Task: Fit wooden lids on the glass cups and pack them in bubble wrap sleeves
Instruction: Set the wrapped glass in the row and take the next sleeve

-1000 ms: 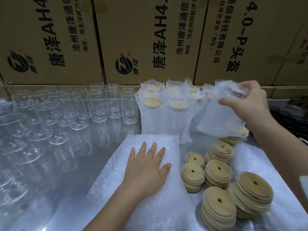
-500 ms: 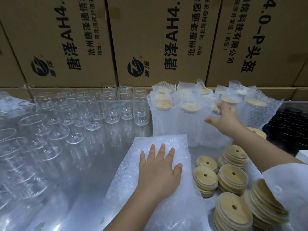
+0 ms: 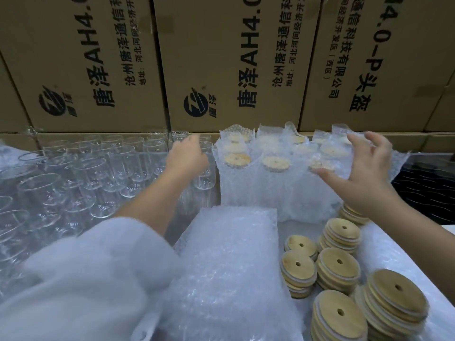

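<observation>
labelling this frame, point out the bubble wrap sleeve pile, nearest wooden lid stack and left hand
bubble wrap sleeve pile [image 3: 229,262], head view, top sleeve's middle
nearest wooden lid stack [image 3: 328,317], head view, top lid beside its hole
left hand [image 3: 188,157], head view, back of hand

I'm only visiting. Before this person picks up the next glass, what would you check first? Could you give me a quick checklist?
1. Are bare glass cups near the left hand? Ok: it is right at the nearest row.
2. Does the left hand have a grip on a cup? Cannot tell: its fingers are blurred.
3. Is the right hand free? Ok: its fingers are spread and hold nothing, by the wrapped cups.
4. Is there a supply of wooden lids? Ok: several stacks stand to the right.
5. Is there a pile of bubble wrap sleeves? Ok: it lies flat in front.
</observation>
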